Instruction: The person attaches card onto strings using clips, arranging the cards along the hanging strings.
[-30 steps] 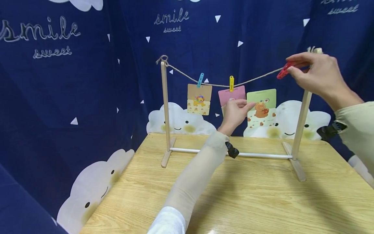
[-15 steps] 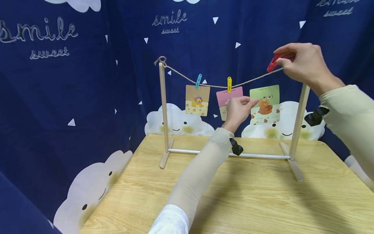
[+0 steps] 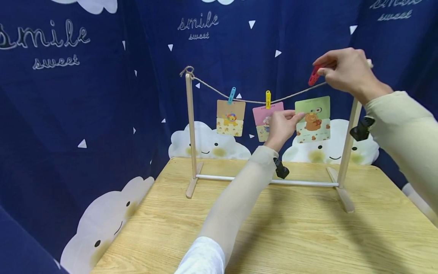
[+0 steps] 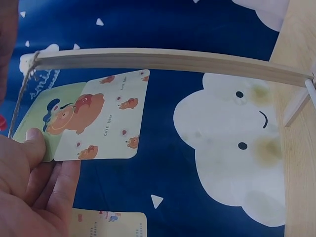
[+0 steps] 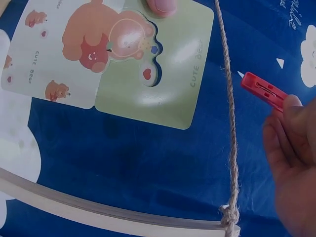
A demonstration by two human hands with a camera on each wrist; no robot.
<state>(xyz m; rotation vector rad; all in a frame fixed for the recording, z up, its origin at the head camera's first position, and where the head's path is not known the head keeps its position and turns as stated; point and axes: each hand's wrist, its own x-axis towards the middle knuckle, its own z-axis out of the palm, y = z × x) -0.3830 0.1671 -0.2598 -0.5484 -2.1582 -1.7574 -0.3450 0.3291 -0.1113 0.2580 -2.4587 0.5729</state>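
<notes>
My left hand [image 3: 282, 127] pinches the left edge of a green and white bear card [image 3: 313, 120] between thumb and fingers. The card hangs just below the twine [image 3: 294, 94], its top edge apart from it in the right wrist view. Above the twine, my right hand [image 3: 347, 72] grips a red clothespin [image 5: 264, 90] by one end, its other end pointing toward the twine. A yellow clothespin [image 3: 268, 99] holds a pink card [image 3: 261, 116] on the line, partly hidden by my left hand. Farther left, a blue clothespin [image 3: 232, 95] holds a tan lion card [image 3: 230, 118].
The twine runs between two wooden posts, the left post [image 3: 192, 125] and the right post [image 3: 349, 140]. A white bar [image 3: 304, 183] joins their feet on the wooden table [image 3: 308, 228]. Behind stands a blue curtain [image 3: 102, 114] with clouds.
My left hand has moved right and slightly up with the bear card. My right hand has brought the red clothespin left and up, over the twine.
</notes>
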